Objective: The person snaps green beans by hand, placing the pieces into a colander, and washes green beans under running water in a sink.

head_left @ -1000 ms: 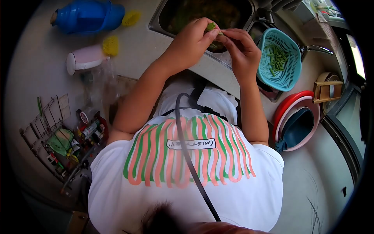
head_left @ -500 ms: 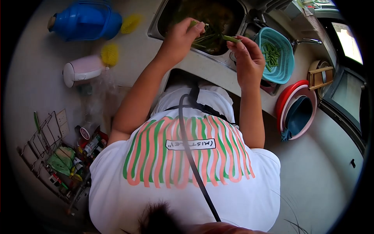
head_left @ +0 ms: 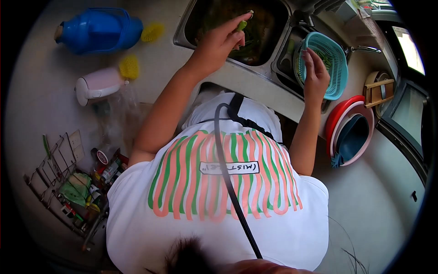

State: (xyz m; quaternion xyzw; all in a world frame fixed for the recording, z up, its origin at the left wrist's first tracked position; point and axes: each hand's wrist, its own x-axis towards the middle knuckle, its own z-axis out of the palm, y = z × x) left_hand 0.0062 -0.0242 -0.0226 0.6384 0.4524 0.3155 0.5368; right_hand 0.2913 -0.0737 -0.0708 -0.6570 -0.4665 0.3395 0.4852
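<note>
Above the metal sink (head_left: 262,69), my left hand (head_left: 218,45) has its fingers closed round a green stalk (head_left: 242,26), with the index finger stretched out. Dark water and green stalks show inside the basin. My right hand (head_left: 316,75) is at the near left side of the turquoise colander (head_left: 340,77), its thumb and fingertips together. Whatever those fingertips hold, if anything, is too small to tell. Cut green pieces (head_left: 325,58) lie in the colander, partly hidden behind my right hand.
A blue thermos (head_left: 102,31), yellow brushes (head_left: 129,67) and a pink-white kettle (head_left: 98,84) are at the left. Red and pink basins (head_left: 368,132) stand at the right, beside a wooden slicer (head_left: 379,92). A wire rack (head_left: 54,176) holds bottles and packets at lower left.
My hands have moved apart. My right hand has carried a green piece from the sink rightward to the colander. My left hand stays above the sink with a stalk.
</note>
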